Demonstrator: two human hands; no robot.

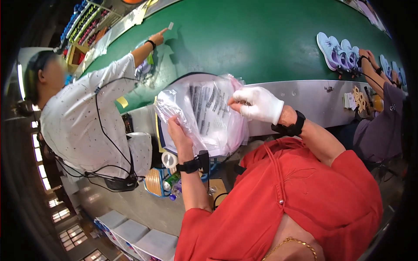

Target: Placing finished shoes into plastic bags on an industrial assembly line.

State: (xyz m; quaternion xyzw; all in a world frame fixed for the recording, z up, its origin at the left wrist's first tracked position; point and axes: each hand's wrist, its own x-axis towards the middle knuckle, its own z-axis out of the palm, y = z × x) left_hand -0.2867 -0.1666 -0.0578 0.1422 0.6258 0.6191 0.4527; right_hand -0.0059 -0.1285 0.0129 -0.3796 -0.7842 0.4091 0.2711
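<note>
by one green table (244,52), two hands (179,135) (261,104), one gloved, flank plastic bags (213,114).

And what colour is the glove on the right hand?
White. The glove on the right hand shows best in the head view.

- Here we are, up on the head, one wide fisheye staring down!
- Close range: left hand (179,137) at nine o'clock, right hand (262,105) at two, red shirt (300,185) looming at four!
- Farther out, green tabletop (217,39) curving across twelve!
</note>
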